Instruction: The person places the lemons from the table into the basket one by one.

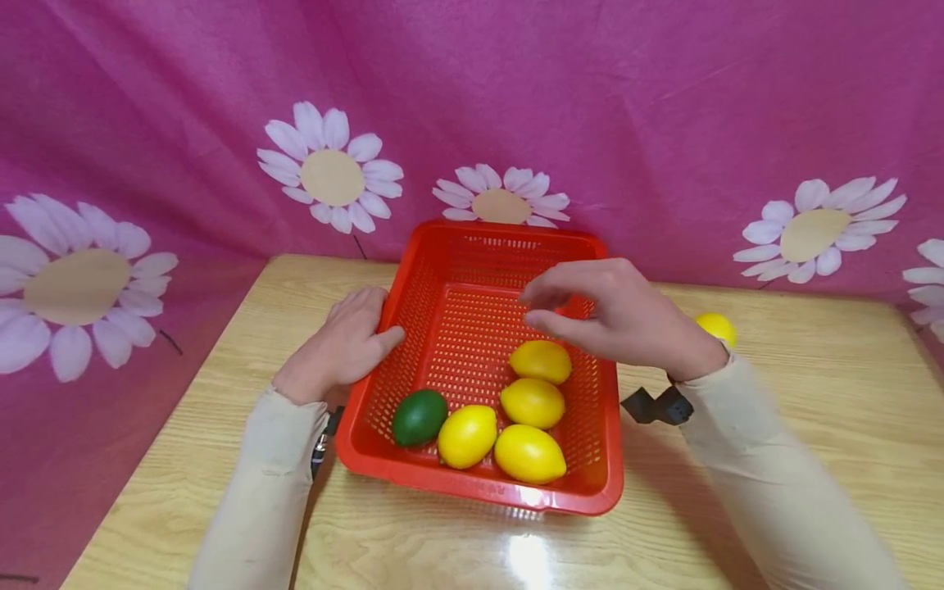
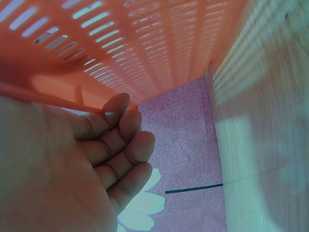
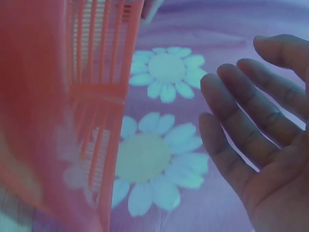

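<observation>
A red perforated plastic basket (image 1: 468, 336) stands on the wooden table. Along its front lie a dark green lemon-shaped fruit (image 1: 419, 417) and a yellow lemon (image 1: 468, 436). Three more lemons form a row up the right side, with the nearest lemon (image 1: 529, 453) in the front corner. My left hand (image 1: 342, 340) grips the basket's left rim, thumb over the top edge; the left wrist view shows its bent fingers (image 2: 140, 146) outside the wall. Over the basket's right side hovers my right hand (image 1: 608, 311), its fingers loosely bent, thumb apart, nothing between them.
On the table (image 1: 796, 410), right of the basket, another lemon (image 1: 716, 329) is partly covered by my right forearm. A magenta cloth (image 1: 472, 90) with large white daisies hangs behind the table and down its left side.
</observation>
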`<act>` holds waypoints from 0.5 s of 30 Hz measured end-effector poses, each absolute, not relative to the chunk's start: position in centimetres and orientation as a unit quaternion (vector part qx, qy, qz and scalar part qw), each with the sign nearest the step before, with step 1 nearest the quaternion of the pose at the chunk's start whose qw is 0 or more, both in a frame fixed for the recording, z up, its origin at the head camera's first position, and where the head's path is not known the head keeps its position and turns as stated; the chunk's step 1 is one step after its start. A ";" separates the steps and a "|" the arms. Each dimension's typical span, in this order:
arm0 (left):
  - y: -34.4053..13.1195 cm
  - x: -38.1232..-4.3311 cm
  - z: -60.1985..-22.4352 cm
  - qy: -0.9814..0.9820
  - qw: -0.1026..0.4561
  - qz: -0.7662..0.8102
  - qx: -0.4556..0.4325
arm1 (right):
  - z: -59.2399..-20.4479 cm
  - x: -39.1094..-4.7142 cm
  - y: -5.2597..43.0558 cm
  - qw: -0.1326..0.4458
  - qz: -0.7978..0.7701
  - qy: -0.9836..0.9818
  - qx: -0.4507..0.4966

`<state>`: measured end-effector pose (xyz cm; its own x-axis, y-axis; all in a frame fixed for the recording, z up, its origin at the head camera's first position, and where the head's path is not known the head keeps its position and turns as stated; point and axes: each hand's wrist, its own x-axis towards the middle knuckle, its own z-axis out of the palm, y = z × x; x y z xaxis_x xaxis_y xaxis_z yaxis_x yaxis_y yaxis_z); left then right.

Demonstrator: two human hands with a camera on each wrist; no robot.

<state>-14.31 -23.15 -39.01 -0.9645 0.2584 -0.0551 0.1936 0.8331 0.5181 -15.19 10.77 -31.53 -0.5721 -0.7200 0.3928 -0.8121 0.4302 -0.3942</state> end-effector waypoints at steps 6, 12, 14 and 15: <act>-23.2 -14.4 -39.0 0.957 0.063 0.257 0.116 | -32.0 -15.4 12.1 0.115 0.288 -0.849 0.427; -23.1 -14.3 -39.1 0.957 0.065 0.257 0.116 | -32.5 -15.3 12.8 0.121 0.302 -0.859 0.395; -23.1 -14.3 -39.1 0.957 0.063 0.257 0.115 | -32.7 -15.3 13.0 0.132 0.304 -0.863 0.381; -23.1 -14.3 -39.0 0.957 0.062 0.257 0.115 | -32.7 -15.3 13.1 0.138 0.306 -0.865 0.374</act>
<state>-14.34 -23.06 -39.05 -0.9658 0.2523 -0.0596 0.1884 0.8411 0.5070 -15.27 13.10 -32.72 -0.6825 -0.5619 0.4674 -0.7308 0.5335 -0.4257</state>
